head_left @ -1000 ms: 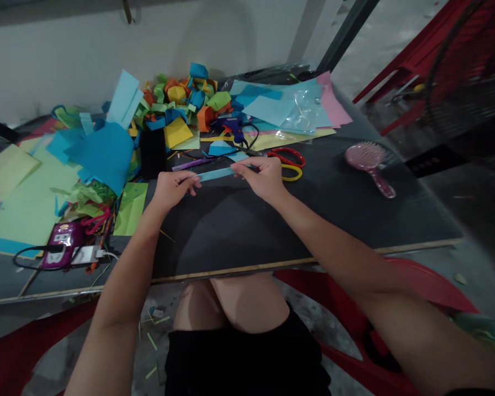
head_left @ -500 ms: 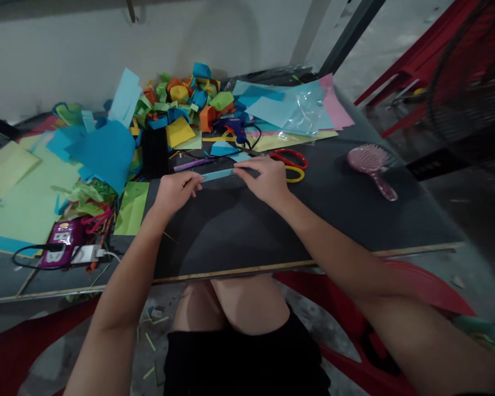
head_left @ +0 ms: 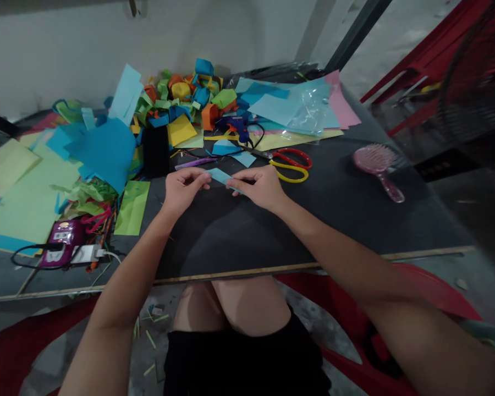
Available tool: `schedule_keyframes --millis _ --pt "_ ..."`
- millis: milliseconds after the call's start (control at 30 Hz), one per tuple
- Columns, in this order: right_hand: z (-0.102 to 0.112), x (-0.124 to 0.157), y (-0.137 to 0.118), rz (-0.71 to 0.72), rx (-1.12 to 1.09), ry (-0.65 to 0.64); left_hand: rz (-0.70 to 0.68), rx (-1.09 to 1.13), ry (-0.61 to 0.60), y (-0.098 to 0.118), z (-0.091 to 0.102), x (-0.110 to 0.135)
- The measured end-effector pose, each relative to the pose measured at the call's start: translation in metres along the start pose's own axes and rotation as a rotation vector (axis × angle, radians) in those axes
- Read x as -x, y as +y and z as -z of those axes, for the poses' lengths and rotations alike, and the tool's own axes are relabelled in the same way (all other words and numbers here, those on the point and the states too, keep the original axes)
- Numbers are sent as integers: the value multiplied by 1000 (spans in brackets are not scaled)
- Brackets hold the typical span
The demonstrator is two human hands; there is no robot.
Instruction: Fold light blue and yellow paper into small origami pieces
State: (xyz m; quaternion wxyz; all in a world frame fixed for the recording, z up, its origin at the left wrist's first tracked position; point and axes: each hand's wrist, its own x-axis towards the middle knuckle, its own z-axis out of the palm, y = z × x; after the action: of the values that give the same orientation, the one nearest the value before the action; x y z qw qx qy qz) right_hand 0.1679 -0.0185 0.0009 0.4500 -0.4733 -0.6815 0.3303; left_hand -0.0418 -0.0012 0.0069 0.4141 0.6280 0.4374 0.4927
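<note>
Currently, blue strip (head_left: 220,175) bridges left hand (head_left: 182,190), right hand (head_left: 260,188).

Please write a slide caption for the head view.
Left hand and right hand hold a blue paper strip near the scissors.

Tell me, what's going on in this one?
A person seated at a dark grey table holds a small light-blue paper strip with both bare hands. The left hand pinches one end and the right hand the other. Metal scissors with red and yellow handles lie on the table just beyond the right hand. A heap of multicoloured folded paper pieces sits at the back.
</note>
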Motion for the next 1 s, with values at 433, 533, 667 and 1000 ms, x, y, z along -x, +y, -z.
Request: schedule_keyframes --millis 433,533,667,1000 --pt "15 3 8 509 257 34 276 136 -287 10 4 2" --pt "18 2 10 489 326 -69 382 175 -550 12 3 3" --pt "16 2 11 434 480 15 397 149 -601 14 1 7" --pt "-22 -6 12 -88 -230 118 257 87 -319 1 -12 7"
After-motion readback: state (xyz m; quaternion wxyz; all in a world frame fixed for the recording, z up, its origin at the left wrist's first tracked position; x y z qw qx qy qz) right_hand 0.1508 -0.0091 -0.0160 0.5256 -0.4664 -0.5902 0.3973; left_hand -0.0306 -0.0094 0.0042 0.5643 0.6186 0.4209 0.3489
